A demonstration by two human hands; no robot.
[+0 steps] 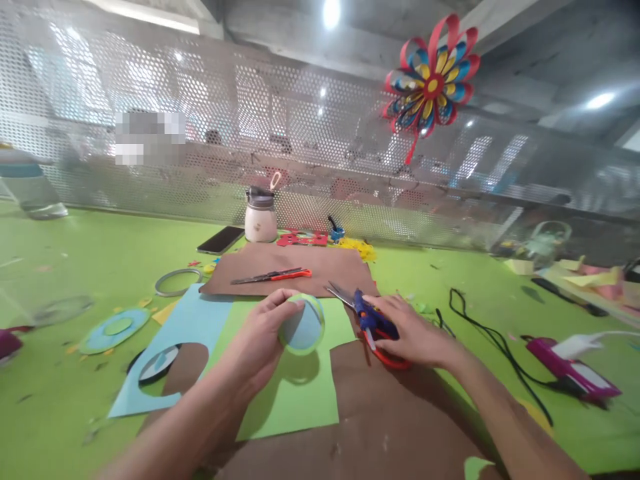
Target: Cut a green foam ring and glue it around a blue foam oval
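Observation:
My left hand (265, 333) pinches a round paper disc (303, 327), pale blue with a light green rim, above a light green sheet (295, 407). My right hand (407, 330) has its thumb and fingers around a dark blue tool that looks like a hot glue gun (361, 308). Beside and partly beneath it lie scissors (390, 360) with orange-red handles, their blades pointing up and left. A light blue sheet (190, 327) with a large round cut-out lies left of the green one. Both rest partly on brown card (400, 427).
An orange-handled cutter knife (275, 275) lies on the raised brown card. Behind stand a phone (221, 239) and a white bottle (261, 220). A tape ring (179, 283) and a paper flower (115, 329) are left. Right are a black cord (493, 340) and a purple power strip (575, 370).

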